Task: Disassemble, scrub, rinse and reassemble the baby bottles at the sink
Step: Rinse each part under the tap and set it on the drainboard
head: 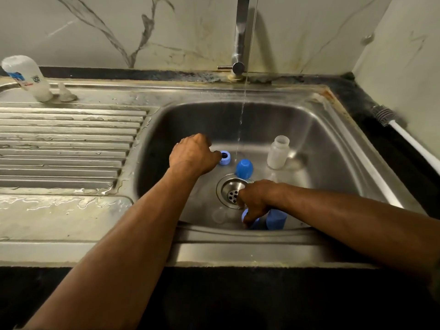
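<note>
Bottle parts lie scattered in the sink basin (333, 148). L hand (194, 154) reaches in, grip pinched on a light-blue collar ring (225, 158) at the basin floor, left of the water stream (241, 120). R hand (256, 198) is low at the near wall of the basin, just past the drain (229, 190), fingers curled down onto a second blue ring (246, 216); grip looks closed on it, though the hand hides most of the ring. Blue cap (276, 219) stands right beside that hand, at the near wall. Another blue cap (244, 168) sits just behind the drain, between the two hands. Open translucent bottle (278, 152) stands upright to the right of it, no collar on.

Tap (240, 39) is running, thin stream landing near the L-hand ring. Up on the drainboard (71, 139), far-left corner: a second bottle (27, 77) standing mouth-down, w/ a clear teat (65, 94) just beside it. Bottle brush (404, 139) w/ white handle lies along the dark bench (357, 96) at the right, well apart from the hands.
</note>
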